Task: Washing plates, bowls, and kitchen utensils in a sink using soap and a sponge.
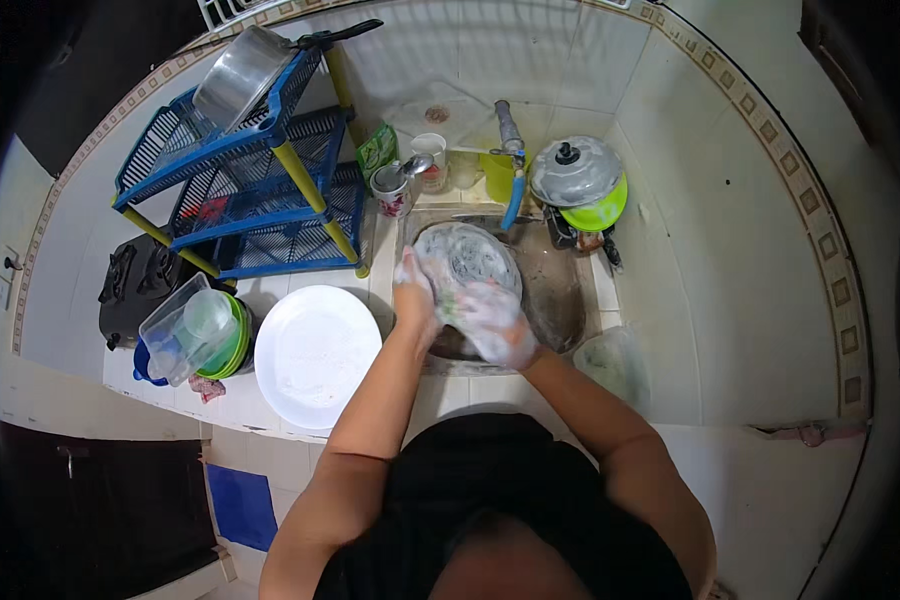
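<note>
A round, shallow metal piece coated in white suds (467, 253), a lid or a plate, is tilted over the sink (558, 300). At its left edge my left hand (415, 292) grips the rim, fingers partly under foam. Thick lather covers my right hand (492, 325), which presses on the near part of the round piece with its fingers bent. A bit of green shows by those fingers, but foam hides what it is. The blue-ended tap (513, 165) hangs over the sink's far edge.
Left of the sink lie a large white basin (317, 357) and stacked plastic containers (205, 330). Behind them stands a blue rack (270, 215) with a metal pot (245, 80). Cups (391, 190) line the back; a lidded pot (575, 172) sits at the far right corner.
</note>
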Demonstrator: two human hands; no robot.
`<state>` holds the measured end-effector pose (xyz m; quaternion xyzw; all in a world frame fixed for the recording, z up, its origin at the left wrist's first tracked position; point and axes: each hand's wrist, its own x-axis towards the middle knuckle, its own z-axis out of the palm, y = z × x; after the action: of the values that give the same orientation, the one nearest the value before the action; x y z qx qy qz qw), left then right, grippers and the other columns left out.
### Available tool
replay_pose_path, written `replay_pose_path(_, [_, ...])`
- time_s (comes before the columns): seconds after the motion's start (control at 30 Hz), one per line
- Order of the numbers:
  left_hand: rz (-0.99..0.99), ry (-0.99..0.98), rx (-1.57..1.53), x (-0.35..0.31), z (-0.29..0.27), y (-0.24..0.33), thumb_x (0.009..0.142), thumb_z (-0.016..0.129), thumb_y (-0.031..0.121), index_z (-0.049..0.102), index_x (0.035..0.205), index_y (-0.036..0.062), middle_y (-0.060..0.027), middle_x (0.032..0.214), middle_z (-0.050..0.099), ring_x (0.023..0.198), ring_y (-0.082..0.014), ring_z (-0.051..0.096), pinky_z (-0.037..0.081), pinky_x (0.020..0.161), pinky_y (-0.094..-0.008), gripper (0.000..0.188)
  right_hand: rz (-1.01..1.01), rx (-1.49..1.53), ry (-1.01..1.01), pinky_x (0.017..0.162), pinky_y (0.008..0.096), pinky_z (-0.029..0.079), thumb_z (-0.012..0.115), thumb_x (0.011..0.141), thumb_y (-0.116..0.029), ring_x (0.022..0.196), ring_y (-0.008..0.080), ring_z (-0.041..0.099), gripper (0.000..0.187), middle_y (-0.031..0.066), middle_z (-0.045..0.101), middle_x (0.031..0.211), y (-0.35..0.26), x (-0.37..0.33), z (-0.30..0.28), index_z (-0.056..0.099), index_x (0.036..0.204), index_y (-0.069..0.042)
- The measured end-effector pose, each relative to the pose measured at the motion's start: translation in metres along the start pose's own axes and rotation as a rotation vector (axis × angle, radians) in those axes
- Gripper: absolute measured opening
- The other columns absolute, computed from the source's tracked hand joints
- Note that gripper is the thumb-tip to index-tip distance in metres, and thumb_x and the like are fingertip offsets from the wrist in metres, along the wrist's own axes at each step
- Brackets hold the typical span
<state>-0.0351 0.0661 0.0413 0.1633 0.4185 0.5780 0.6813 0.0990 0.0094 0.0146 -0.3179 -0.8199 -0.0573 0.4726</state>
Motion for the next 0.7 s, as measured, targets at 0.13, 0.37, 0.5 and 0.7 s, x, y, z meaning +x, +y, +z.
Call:
replay_pose_path(0.13, [-0.056, -0.195, 0.042, 0.008, -0.015, 0.005, 0.094, 0.036, 0.040, 0.054, 0.088, 0.0059, -0.0032, 0.066, 0.053, 0.056, -0.0146, 0.052, 0.046, 0.052, -0.0280, 0.039, 0.284, 0.146, 0.183, 0.083, 0.0390, 0.044, 0.062, 0.074, -0.008, 0.092, 0.0331, 0.057, 0.016, 0.0152, 0.061, 0.091, 0.034, -0.008, -0.011, 0.064, 0.089, -0.003])
replay_pose_path(0.37, [0.012, -0.264, 0.358, -0.004, 0.001, -0.010, 0.093, 0.038, 0.041, 0.056, 0.087, 0.0047, -0.0041, 0.066, 0.055, 0.054, -0.0139, 0.052, 0.043, 0.050, -0.0270, 0.040, 0.810, -0.143, -0.087, 0.071, 0.0372, 0.046, 0.059, 0.076, -0.019, 0.086, 0.0275, 0.058, 0.022, 0.0104, 0.062, 0.091, 0.073, 0.034, 0.000, 0.065, 0.095, -0.011])
replay_pose_path(0.5, [-0.105, -0.244, 0.202, -0.011, 0.006, -0.009, 0.094, 0.036, 0.042, 0.056, 0.093, 0.0051, -0.0078, 0.079, 0.058, 0.064, -0.0173, 0.058, 0.049, 0.060, -0.0303, 0.042, 0.425, -0.153, -0.073, 0.079, 0.0383, 0.046, 0.061, 0.069, -0.012, 0.091, 0.0306, 0.058, 0.016, 0.0110, 0.062, 0.099, 0.021, 0.052, 0.016, 0.066, 0.085, -0.008])
replay_pose_path(0.7, [-0.189, -0.215, 0.009, 0.009, -0.015, -0.009, 0.093, 0.036, 0.043, 0.053, 0.106, 0.0023, -0.0118, 0.092, 0.060, 0.082, -0.0237, 0.061, 0.052, 0.074, -0.0386, 0.046, 0.085, 0.005, -0.041, 0.085, 0.0453, 0.042, 0.064, 0.065, -0.014, 0.098, 0.0348, 0.055, 0.020, 0.0153, 0.060, 0.102, 0.004, 0.008, -0.002, 0.064, 0.084, -0.006])
